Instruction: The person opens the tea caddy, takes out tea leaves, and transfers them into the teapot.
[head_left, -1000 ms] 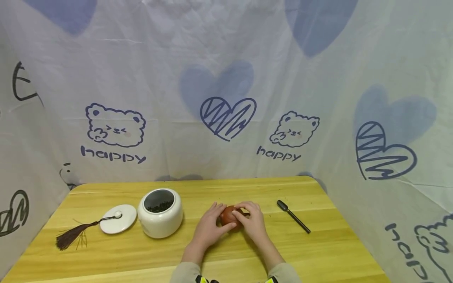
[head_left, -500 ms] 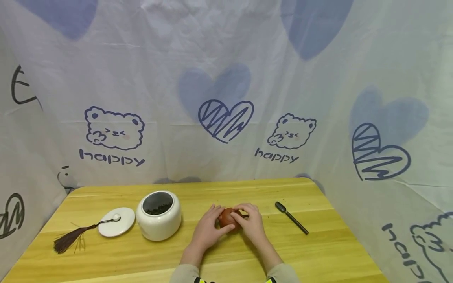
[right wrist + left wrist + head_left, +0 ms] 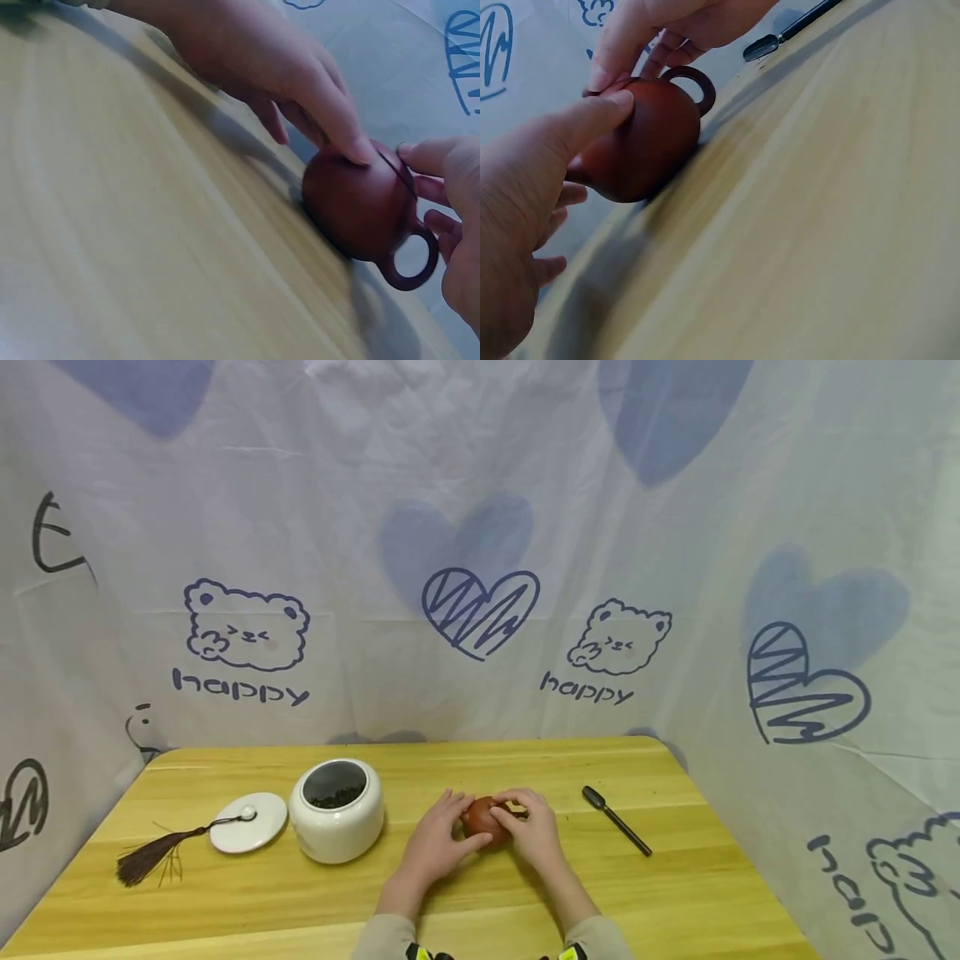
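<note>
A small reddish-brown clay teapot sits on the wooden table between both hands. My left hand holds its body from the spout side, with the thumb on the near wall and other fingers beyond it. My right hand is at the top, its fingertips pinching the teapot lid, whose seam shows in the right wrist view. The knob is mostly covered by those fingers. The loop handle points right, and no finger is through it. The spout is largely hidden by my left hand.
Left of the hands stands a white jar without its cover, dark tea leaves inside. Its white lid lies farther left, with a dark tassel tied on. A black scoop lies to the right on the table.
The head view shifts slightly. Both hands stay at the teapot with almost the same hold; nothing else on the table has moved.
</note>
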A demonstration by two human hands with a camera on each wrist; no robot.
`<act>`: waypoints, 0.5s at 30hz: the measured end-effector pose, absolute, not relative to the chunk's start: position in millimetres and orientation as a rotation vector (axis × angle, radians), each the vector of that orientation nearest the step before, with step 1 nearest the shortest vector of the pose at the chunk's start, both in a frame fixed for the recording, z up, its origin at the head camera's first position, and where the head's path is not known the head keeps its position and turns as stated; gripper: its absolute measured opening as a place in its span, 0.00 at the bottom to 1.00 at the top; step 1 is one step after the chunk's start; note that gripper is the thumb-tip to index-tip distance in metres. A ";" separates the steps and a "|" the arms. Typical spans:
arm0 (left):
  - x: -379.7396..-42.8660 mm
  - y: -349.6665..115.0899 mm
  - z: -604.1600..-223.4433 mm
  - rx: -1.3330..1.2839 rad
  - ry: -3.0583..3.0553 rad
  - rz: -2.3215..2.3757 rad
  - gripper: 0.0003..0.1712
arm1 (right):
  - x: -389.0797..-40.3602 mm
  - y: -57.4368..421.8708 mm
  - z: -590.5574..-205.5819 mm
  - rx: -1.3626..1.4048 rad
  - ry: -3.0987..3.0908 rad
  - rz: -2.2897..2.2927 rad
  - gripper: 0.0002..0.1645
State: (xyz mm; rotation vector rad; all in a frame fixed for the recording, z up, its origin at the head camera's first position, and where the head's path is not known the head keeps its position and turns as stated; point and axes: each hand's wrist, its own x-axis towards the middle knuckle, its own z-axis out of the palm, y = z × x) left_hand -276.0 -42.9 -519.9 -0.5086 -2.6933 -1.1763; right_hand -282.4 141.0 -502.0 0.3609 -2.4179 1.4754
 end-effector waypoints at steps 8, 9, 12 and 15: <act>-274.4 -51.6 -499.3 -0.490 -2.769 -1.113 0.35 | -278.6 153.2 -478.7 0.267 -2.393 1.590 0.10; -273.4 -52.1 -496.1 -0.487 -2.776 -1.115 0.35 | -281.4 157.0 -480.7 0.246 -2.390 1.590 0.10; -270.2 -53.0 -486.3 -0.499 -2.768 -1.117 0.34 | -287.9 168.9 -484.2 0.223 -2.361 1.568 0.09; -266.4 -54.1 -475.8 -0.514 -2.748 -1.101 0.34 | -291.4 179.9 -481.9 0.218 -2.322 1.531 0.09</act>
